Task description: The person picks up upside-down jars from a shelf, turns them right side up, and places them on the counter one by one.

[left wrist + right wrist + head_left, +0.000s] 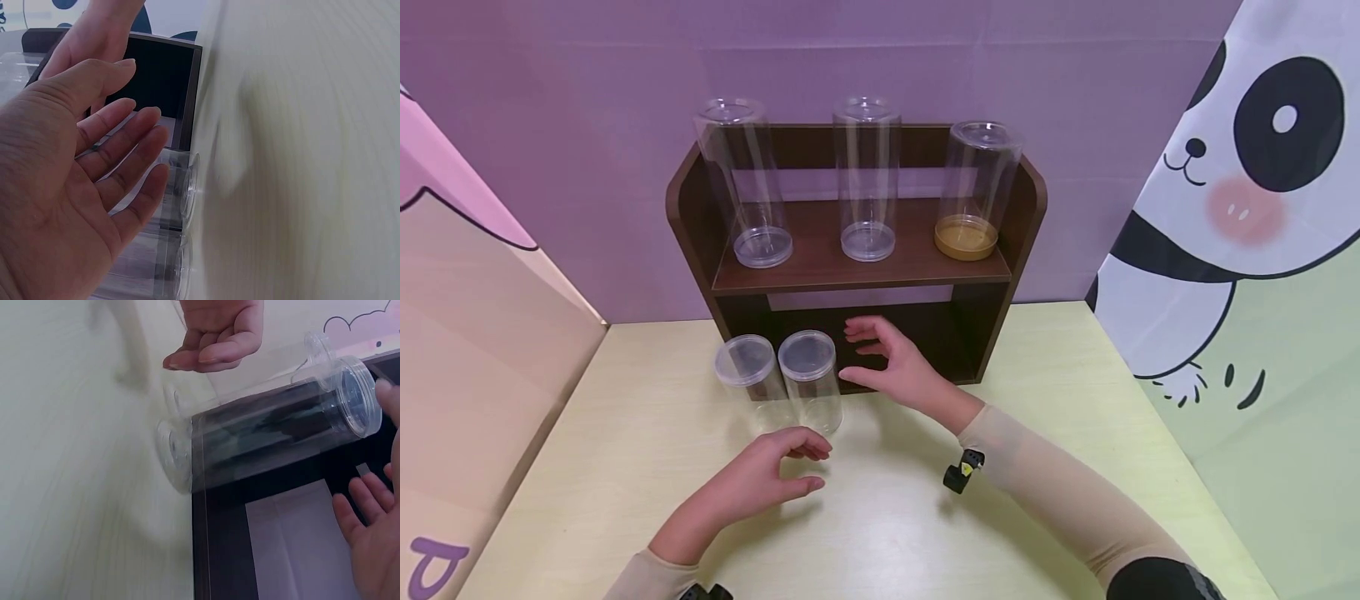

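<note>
Purple cloth-like backdrop (625,183) at far side; one panda picture (1247,167) on the right wall. Pale wood-grain counter (880,525) below. Far centre: one dark brown, two-tier wooden shelf (808,237).

Jars, five in all. Upper tier, three tall clear plastic cylinders, lid end down: left jar (745,179) and middle jar (867,171) with clear lids, right jar (979,179) with a gold-coloured lid.

Counter, before the shelf's lower left: two clear cylindrical jars with translucent lids, upright, side by side, the left one (756,385) and the right one (811,385).

Hands, two, both empty. Left hand (763,473) near side of the pair, fingers loosely bent, apart from them. Right hand (897,367) just right of the pair, fingers spread and relaxed; thumb tip close to the nearer jar, contact uncertain.
</note>
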Motion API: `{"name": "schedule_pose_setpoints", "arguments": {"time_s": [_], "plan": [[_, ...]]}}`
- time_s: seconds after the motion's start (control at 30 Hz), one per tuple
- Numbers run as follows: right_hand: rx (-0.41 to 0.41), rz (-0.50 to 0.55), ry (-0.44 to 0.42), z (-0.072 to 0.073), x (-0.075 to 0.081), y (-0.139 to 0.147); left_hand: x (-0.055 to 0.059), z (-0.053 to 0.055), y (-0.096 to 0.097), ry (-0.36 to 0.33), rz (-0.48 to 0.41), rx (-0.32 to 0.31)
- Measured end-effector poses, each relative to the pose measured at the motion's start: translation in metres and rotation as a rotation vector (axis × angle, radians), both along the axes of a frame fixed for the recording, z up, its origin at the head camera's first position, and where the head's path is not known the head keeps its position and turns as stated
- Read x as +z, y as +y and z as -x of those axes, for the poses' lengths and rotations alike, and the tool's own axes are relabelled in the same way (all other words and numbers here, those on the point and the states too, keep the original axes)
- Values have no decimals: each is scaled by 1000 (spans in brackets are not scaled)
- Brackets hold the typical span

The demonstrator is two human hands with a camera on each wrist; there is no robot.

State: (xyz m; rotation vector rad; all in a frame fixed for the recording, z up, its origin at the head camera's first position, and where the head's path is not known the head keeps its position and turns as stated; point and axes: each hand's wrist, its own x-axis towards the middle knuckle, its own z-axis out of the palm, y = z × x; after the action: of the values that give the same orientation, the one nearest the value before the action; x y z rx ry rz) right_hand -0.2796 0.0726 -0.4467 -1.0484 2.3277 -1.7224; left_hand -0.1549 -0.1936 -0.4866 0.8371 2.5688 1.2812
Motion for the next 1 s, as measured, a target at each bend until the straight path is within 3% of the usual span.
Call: {"name": "schedule_pose_setpoints", "arguments": {"time_s": [0.23, 0.5, 1.0], "plan": [[-156, -47, 86, -6, -1, 34, -4, 0, 1, 19, -8, -4], [-321, 26, 191, -12, 4, 80, -4, 1, 2, 0, 7, -6], [-625, 168, 173, -26, 21, 128, -4, 3, 4, -8, 1, -15]]}}
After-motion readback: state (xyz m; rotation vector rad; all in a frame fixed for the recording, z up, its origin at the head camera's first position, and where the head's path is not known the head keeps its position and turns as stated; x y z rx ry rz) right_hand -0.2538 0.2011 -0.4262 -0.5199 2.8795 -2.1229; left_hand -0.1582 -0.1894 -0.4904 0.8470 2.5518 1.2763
